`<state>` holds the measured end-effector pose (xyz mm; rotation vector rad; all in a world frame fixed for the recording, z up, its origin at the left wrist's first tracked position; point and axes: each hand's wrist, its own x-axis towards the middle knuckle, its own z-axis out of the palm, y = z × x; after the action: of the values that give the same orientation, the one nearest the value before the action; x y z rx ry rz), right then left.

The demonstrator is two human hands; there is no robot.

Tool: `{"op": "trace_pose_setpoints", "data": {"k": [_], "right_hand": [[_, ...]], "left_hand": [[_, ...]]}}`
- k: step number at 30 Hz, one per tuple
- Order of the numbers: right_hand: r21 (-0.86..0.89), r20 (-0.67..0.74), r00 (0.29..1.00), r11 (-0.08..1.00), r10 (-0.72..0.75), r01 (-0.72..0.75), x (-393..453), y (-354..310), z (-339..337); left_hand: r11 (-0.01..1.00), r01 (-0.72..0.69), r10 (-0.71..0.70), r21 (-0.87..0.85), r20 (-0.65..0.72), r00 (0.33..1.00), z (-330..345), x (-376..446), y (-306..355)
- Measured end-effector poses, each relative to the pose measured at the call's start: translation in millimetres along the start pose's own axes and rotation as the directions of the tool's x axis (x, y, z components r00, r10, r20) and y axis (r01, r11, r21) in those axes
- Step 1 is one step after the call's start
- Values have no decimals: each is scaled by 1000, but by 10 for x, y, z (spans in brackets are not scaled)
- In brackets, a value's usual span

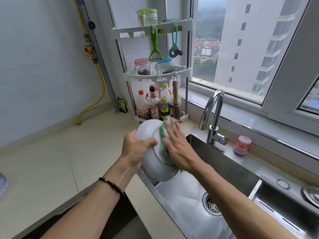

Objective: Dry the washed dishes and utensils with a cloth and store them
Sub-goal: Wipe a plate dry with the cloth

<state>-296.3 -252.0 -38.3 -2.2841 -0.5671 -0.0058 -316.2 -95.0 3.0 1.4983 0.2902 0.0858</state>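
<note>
White bowl (pixel 151 163) tilted above sink (pixel 224 163) edge; left hand (pixel 136 149) grips rim at 9 o'clock; right hand (pixel 177 149), fingers spread, presses green cloth (pixel 163 147) against bowl.

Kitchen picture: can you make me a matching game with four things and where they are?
Things:
1. bowl
2. cloth
3. peeler
4. brush

Places:
A. hanging from the rack
B. on the ledge right of the tap
C. gripped by the left hand
D. under the flat right hand

Pairs: 1-C, 2-D, 3-A, 4-B
</note>
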Motion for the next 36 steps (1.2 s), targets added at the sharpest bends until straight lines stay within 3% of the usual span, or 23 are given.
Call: {"op": "trace_pose_setpoints", "data": {"k": [3,7,12,15,20,24,29,32,34,36], "right_hand": [[50,72,992,993,-108,105,-95,-114,53],[106,56,996,992,62,-68,-6,-41,-63],[125,76,996,992,-46,36,-197,-104,124],[130,33,996,988,80,-84,-188,8,163],[276,-103,994,961,28,1,-379,-351,557],[357,-97,951,902,293,-242,-161,-109,530],[395,-226,951,912,213,-111,-205,-469,714],[547,-306,860,815,408,-193,-37,-328,700],[676,-245,749,662,615,-323,177,-197,558],[670,-182,716,618,674,-412,318,-110,368]], "left_hand": [[998,33,-35,-59,-28,999,8,33,-18],[998,59,-62,-37,-76,995,37,30,-39],[996,36,-52,-79,-207,977,23,68,-26],[999,3,-15,-44,-261,965,35,39,-41],[999,-10,-5,-39,-366,930,139,14,-79],[999,-26,33,24,-359,933,108,-8,-114],[998,-64,58,-5,-346,936,78,26,23],[997,-76,79,20,-243,967,-44,2,60],[997,-68,73,44,-135,988,-163,-43,69],[996,-51,53,78,-20,998,-289,-72,57]]}}
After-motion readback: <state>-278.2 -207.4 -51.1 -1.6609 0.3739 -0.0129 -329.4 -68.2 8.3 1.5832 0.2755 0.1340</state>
